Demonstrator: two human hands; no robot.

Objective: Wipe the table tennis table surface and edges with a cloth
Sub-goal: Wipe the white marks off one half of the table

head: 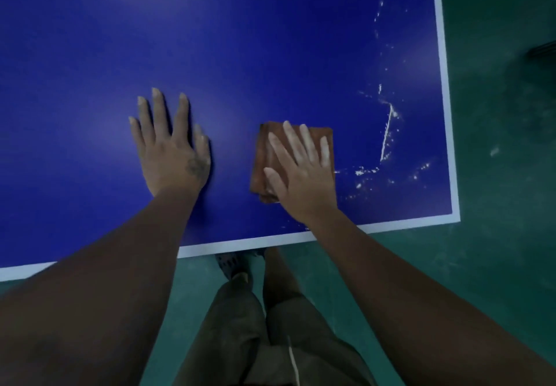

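— Right hand (301, 172) lies flat, fingers straight, pressing the folded brown cloth (264, 156) near the front right corner of the tabletop (270, 39); left hand (171, 150) rests spread, empty.
— Risk?
— Soft cloth on smooth blue could smear the white specks (386, 132) beside it, or sweep them onto the floor (496, 235).

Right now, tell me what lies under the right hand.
A folded brown cloth lies under the right hand, flat on the blue table. The surface beneath the cloth is covered, so whether white specks like those beside it lie there cannot be seen.
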